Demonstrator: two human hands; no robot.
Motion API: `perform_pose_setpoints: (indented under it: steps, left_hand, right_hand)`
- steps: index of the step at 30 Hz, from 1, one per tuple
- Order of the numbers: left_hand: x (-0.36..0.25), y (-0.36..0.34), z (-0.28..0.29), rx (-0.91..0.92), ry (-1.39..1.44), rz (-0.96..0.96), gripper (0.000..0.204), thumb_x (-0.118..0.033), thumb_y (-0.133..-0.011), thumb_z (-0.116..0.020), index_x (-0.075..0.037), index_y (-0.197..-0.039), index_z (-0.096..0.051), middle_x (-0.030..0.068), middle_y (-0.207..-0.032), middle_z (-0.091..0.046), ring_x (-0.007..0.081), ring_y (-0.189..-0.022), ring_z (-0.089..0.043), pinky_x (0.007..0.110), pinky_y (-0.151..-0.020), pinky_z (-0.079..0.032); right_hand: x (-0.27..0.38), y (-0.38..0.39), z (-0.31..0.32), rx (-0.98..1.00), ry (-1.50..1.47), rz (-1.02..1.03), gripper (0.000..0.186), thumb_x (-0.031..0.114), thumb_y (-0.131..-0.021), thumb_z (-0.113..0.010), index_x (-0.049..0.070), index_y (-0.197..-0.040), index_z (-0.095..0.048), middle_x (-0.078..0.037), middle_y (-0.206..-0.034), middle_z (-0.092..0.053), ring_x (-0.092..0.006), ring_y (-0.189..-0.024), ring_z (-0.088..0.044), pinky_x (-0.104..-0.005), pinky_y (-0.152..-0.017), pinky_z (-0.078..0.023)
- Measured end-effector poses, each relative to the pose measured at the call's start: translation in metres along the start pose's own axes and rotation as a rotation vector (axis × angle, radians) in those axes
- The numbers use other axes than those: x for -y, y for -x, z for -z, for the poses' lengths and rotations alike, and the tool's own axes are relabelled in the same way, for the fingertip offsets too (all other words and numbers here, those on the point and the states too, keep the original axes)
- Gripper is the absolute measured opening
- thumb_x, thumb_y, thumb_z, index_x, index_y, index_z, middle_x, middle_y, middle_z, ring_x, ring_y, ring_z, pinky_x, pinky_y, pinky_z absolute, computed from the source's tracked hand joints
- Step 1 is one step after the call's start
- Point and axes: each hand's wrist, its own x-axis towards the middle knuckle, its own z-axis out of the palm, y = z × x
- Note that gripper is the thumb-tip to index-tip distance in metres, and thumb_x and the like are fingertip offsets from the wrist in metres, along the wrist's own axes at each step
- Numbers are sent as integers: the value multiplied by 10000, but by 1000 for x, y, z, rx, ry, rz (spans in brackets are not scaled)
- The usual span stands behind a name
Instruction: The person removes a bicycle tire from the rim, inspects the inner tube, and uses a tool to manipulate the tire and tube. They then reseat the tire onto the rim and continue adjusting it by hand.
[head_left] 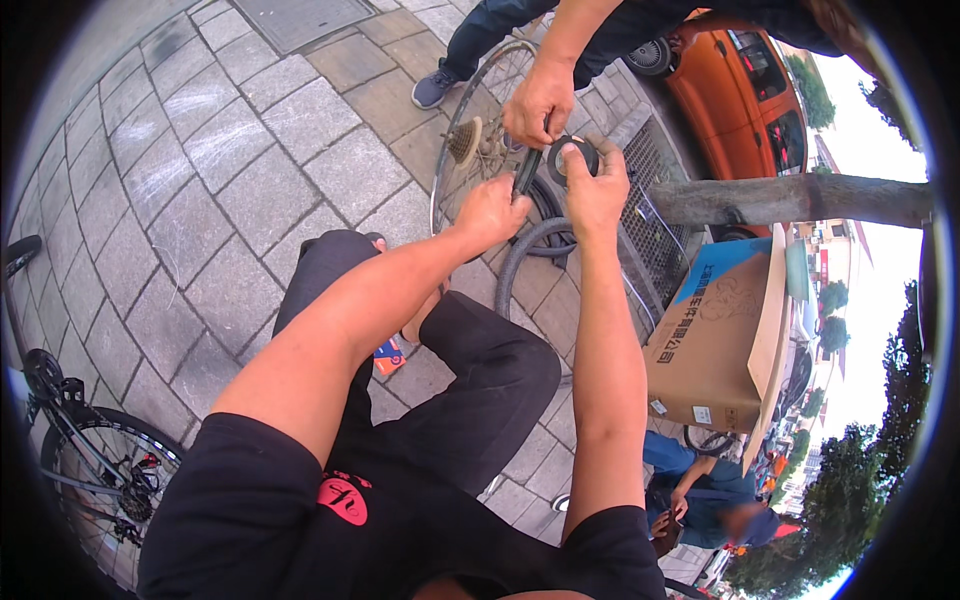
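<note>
My left hand (pixel 492 212) is closed round the lower part of a narrow black length (pixel 529 172) that looks like a bicycle inner tube. Just above, another person's hand (pixel 540 100) pinches the upper end of the same length. In my right hand (pixel 597 190) is a round, flat black roll (pixel 562 157), gripped with the thumb across its face, close beside the tube. Behind our hands a spoked bicycle wheel (pixel 437 190) with a sprocket cassette (pixel 463 142) lies tilted, and a black tyre (pixel 507 280) rests on the paving below them.
A small blue and orange packet (pixel 390 354) lies on the paving by my leg. To the right stand a large cardboard box (pixel 715 340), a tree trunk (pixel 800 200) and a metal grating (pixel 650 225). A bicycle (pixel 100 470) is at lower left, a seated person (pixel 700 490) at lower right.
</note>
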Motion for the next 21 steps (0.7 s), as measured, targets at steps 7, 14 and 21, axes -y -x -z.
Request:
perform_pose_setpoints:
  steps: [7,14,21]
  left_hand:
    - [0,1,3,17,23,-10,404,-290,-891,-642,75,-1065,-632,323,-910,-694,514,-905,-679,563,-808,-534]
    - [3,0,0,-11,25,-49,385,-289,-888,-651,68,-1032,-630,330,-892,-688,523,-891,-678,570,-783,-535]
    - [4,-1,-1,-2,7,-48,366,-272,-887,-652,73,-1004,-620,339,-869,-680,530,-873,-672,573,-778,-535]
  right_hand:
    - [5,6,-4,46,7,-26,415,138,-903,-757,-61,-1247,-638,-142,-1102,-733,-192,-990,-697,-325,-886,-555]
    - [-13,15,-4,33,1,-27,439,156,-887,-764,-59,-1250,-642,-165,-1082,-738,-208,-988,-704,-337,-899,-552]
    - [0,7,-3,-54,91,86,424,152,-906,-776,-54,-1247,-632,-131,-1065,-732,-158,-934,-694,-290,-832,-559]
